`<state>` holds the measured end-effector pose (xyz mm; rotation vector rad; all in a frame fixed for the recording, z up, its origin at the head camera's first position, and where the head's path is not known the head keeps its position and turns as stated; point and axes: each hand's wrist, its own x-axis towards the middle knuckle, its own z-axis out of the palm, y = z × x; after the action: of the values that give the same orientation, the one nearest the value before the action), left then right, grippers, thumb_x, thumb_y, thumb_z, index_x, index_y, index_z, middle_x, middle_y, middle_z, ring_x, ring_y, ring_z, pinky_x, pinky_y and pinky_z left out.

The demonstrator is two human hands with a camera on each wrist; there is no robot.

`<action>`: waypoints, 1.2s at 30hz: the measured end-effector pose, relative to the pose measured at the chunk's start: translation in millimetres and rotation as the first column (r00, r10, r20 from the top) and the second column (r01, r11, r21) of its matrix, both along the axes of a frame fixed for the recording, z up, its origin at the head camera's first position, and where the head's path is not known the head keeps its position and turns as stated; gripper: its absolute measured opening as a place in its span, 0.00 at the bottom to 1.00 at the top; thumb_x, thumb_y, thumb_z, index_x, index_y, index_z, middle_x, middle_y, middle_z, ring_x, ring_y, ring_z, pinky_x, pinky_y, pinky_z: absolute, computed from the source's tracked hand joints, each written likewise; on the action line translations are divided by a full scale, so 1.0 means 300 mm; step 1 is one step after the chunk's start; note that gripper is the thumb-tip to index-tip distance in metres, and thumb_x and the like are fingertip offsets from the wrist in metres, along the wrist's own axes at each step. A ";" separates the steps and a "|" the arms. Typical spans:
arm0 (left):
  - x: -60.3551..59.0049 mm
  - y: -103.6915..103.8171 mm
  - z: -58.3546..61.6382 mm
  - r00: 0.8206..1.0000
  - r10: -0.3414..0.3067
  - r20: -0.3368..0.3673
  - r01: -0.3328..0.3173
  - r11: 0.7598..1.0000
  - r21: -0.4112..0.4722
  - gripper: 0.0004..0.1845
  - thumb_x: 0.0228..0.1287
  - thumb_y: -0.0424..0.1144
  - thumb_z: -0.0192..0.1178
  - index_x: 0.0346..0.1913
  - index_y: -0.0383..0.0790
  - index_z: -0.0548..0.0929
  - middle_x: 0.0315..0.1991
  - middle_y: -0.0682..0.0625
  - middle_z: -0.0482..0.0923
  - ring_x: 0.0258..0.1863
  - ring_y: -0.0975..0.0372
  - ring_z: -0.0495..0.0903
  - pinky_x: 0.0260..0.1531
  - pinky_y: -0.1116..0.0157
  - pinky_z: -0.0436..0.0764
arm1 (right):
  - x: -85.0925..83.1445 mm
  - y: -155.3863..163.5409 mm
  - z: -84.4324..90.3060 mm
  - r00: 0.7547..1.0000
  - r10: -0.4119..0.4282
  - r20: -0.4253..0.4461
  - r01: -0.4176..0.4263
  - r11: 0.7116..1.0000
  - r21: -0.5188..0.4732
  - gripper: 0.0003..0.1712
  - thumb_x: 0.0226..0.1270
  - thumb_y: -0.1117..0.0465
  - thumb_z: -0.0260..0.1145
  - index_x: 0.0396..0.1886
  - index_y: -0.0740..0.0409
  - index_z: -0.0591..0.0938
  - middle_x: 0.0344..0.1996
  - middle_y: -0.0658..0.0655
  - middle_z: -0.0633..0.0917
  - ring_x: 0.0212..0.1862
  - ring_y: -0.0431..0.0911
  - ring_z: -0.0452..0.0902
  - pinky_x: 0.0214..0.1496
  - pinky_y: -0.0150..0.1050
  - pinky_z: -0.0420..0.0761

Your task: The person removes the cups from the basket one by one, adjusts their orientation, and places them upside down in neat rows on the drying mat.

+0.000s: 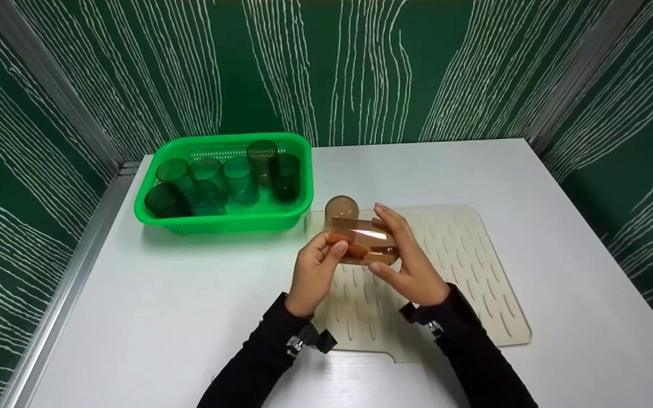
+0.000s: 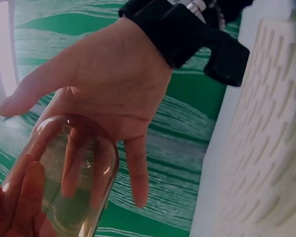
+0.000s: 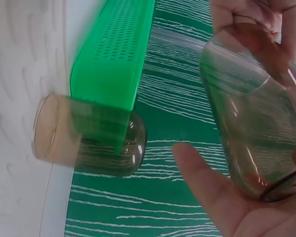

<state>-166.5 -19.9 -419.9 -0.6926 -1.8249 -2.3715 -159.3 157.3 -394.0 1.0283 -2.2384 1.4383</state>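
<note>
Both hands hold a clear amber cup [image 1: 365, 242] on its side, just above a cream ribbed mat [image 1: 462, 266]. My left hand [image 1: 332, 245] pinches the cup's left end between thumb and fingers. My right hand [image 1: 393, 242] wraps its right end, fingers over the top and thumb below. In the left wrist view the cup [image 2: 64, 173] lies against the right hand's palm [image 2: 108, 89], whose little finger hangs free. The right wrist view shows the cup [image 3: 251, 118] above my right thumb [image 3: 207, 182]. A second amber cup [image 1: 342, 211] stands upside down on the mat behind the hands.
A green perforated basket [image 1: 224, 222] at the back left holds several dark green cups [image 1: 240, 178]. White tabletop [image 1: 179, 306] surrounds the mat; green patterned walls close in the back and sides. The basket's wall [image 3: 113, 64] stands beside the upturned cup [image 3: 89, 136].
</note>
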 end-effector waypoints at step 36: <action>-0.007 -0.099 0.023 0.785 0.191 -0.590 -0.513 0.733 -0.446 0.08 0.62 0.37 0.53 0.42 0.40 0.78 0.41 0.52 0.78 0.46 0.63 0.74 0.49 0.64 0.70 | -0.037 0.040 -0.005 0.991 -0.021 -0.130 -0.008 0.976 -0.216 0.29 0.53 0.72 0.64 0.51 0.79 0.63 0.50 0.74 0.65 0.50 0.56 0.67 0.34 0.44 0.76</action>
<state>-168.5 -49.5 -413.1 -0.8016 -2.1642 -1.1870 -170.5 169.2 -395.7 1.0119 -1.9421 1.5245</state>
